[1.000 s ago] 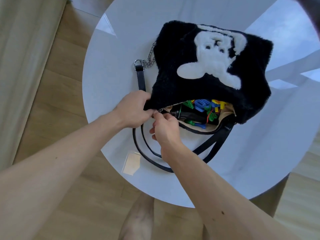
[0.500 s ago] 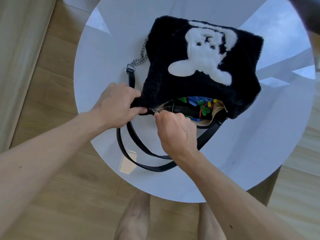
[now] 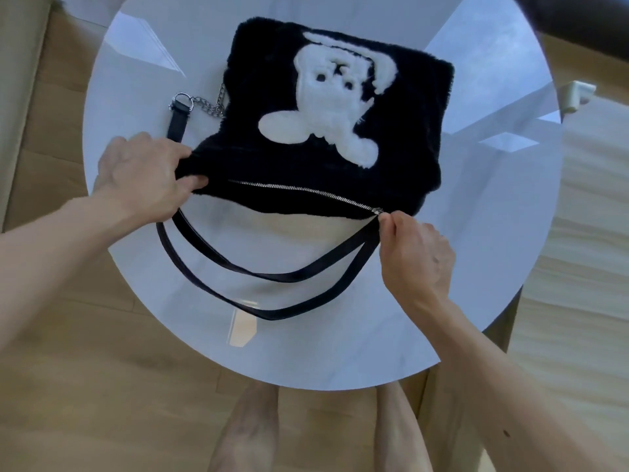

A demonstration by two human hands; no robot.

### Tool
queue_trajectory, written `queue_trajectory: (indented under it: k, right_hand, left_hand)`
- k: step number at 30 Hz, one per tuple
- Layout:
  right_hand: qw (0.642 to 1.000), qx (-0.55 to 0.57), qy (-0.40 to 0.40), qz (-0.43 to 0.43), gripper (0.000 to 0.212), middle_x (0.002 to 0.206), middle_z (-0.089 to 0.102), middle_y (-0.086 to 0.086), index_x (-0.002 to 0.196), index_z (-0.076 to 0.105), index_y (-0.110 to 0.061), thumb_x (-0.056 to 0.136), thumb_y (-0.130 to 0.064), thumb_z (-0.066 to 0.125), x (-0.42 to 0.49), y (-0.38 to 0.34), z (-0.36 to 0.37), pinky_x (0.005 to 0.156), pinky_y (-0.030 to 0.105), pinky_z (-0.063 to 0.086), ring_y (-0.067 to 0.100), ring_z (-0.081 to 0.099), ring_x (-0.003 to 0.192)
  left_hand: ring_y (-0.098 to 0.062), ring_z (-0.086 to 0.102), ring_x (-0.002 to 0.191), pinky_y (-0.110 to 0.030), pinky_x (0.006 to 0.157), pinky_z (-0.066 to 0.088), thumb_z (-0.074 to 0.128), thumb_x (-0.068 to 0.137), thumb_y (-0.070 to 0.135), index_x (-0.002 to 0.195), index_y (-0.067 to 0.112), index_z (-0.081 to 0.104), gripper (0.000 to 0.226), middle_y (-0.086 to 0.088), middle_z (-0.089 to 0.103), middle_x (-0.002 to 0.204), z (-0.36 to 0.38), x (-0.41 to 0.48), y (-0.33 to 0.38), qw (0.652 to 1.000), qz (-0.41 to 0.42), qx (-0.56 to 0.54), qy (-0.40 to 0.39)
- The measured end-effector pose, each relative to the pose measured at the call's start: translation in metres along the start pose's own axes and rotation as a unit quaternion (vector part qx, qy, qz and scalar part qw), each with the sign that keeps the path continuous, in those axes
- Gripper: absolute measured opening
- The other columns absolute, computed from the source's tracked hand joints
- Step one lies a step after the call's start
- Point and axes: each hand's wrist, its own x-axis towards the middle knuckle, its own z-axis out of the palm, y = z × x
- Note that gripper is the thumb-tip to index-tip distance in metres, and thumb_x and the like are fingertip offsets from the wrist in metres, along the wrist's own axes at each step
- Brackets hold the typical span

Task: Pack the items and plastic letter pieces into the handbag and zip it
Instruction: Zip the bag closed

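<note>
The black furry handbag (image 3: 408,131) lies flat on the round white surface (image 3: 493,216), its white bear patch (image 3: 333,107) facing up; the left hand (image 3: 143,175) grips the bag's left corner, fingers (image 3: 177,153) curled round the fur; the right hand (image 3: 415,253) pinches the zip pull (image 3: 377,210) at the right end of the zip (image 3: 299,189), whose teeth are joined along the whole visible line; the black strap (image 3: 258,277) loops on the surface between the hands; a chain (image 3: 211,103) lies beside the bag's left edge.
</note>
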Motion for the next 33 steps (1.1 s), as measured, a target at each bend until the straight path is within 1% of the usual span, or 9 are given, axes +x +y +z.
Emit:
queue_trajectory:
  k: [4,8,14,18,21,23,27,30,33]
  right_hand:
    - [0.998,0.028,-0.019,-0.053,0.046,0.052,0.033,-0.003,0.071,0.036,-0.013,0.108,-0.039,0.028,-0.019,0.021,-0.002,0.046,0.033,0.020,0.020,0.028,0.049]
    - [0.994,0.076,-0.030,-0.076,0.040,0.055,0.034,-0.003,0.075,0.036,-0.013,0.108,-0.037,0.033,-0.021,0.017,-0.003,0.046,0.033,0.019,0.020,0.029,0.051]
    - [0.978,0.162,-0.056,-0.115,0.033,0.055,0.037,-0.003,0.073,0.037,-0.015,0.100,-0.032,0.046,-0.013,0.009,-0.004,0.050,0.036,0.028,0.022,0.037,0.055]
    - [0.964,0.265,0.010,0.020,0.015,0.067,0.050,-0.009,0.083,0.051,-0.018,0.086,-0.031,0.059,0.002,0.033,-0.009,0.059,0.036,0.042,0.015,0.049,0.064]
    - [0.935,0.337,-0.060,0.098,0.037,0.105,0.058,-0.008,0.112,0.053,-0.021,0.083,-0.037,0.071,0.018,0.047,-0.006,0.078,0.027,0.047,0.009,0.057,0.092]
    - [0.910,0.383,-0.130,0.092,0.039,0.116,0.063,-0.007,0.119,0.058,-0.022,0.086,-0.040,0.071,0.030,0.049,-0.004,0.085,0.027,0.048,0.008,0.060,0.105]
    - [0.881,0.447,-0.141,0.057,0.019,0.102,0.074,-0.003,0.106,0.070,-0.018,0.090,-0.029,0.065,0.047,0.048,-0.007,0.095,0.039,0.052,0.009,0.066,0.102]
    - [0.851,0.495,-0.173,0.029,0.030,0.094,0.066,0.020,0.104,0.064,-0.004,0.087,-0.029,0.064,0.047,0.051,-0.014,0.082,0.046,0.048,0.020,0.060,0.083]
    - [0.841,0.506,-0.194,-0.004,0.025,0.088,0.057,0.026,0.103,0.060,0.001,0.089,-0.019,0.062,0.042,0.054,-0.020,0.078,0.053,0.048,0.038,0.057,0.081]
  left_hand:
    - [-0.036,0.053,0.072,-0.040,0.063,0.044,0.067,0.086,0.044,0.084,0.018,0.067,0.026,-0.014,0.056,0.071,-0.001,-0.001,0.010,0.999,-0.031,0.007,-0.017]
    - [-0.042,0.048,0.103,-0.052,0.083,0.045,0.080,0.072,0.032,0.117,0.008,0.055,0.057,-0.021,0.050,0.112,0.000,-0.009,0.045,0.998,-0.015,0.011,0.067]
    - [-0.029,0.047,0.102,-0.038,0.082,0.041,0.074,0.075,0.027,0.115,0.013,0.058,0.046,-0.008,0.053,0.111,0.015,-0.017,0.138,0.967,0.241,-0.020,0.083]
    - [-0.028,0.049,0.103,-0.038,0.081,0.043,0.074,0.078,0.032,0.120,0.014,0.058,0.049,-0.008,0.054,0.115,0.035,-0.002,0.174,0.958,0.280,0.008,0.065]
    - [-0.028,0.048,0.108,-0.038,0.084,0.043,0.073,0.079,0.038,0.124,0.013,0.056,0.054,-0.008,0.052,0.117,0.044,0.012,0.179,0.960,0.273,0.030,0.055]
    - [-0.029,0.048,0.109,-0.039,0.085,0.042,0.073,0.079,0.039,0.124,0.012,0.057,0.055,-0.009,0.052,0.116,0.045,0.016,0.180,0.959,0.276,0.032,0.056]
    - [-0.023,0.052,0.093,-0.035,0.077,0.044,0.073,0.075,0.044,0.113,0.011,0.060,0.052,-0.005,0.054,0.101,0.041,0.008,0.184,0.959,0.267,-0.032,0.093]
    - [-0.011,0.050,0.061,-0.031,0.059,0.045,0.067,0.078,0.054,0.102,0.019,0.055,0.044,0.012,0.049,0.070,0.040,-0.005,0.198,0.967,0.186,-0.166,0.058]
    - [-0.013,0.053,0.051,-0.033,0.053,0.047,0.066,0.084,0.048,0.089,0.017,0.057,0.032,0.006,0.054,0.056,0.045,-0.005,0.210,0.958,0.111,-0.259,0.057]
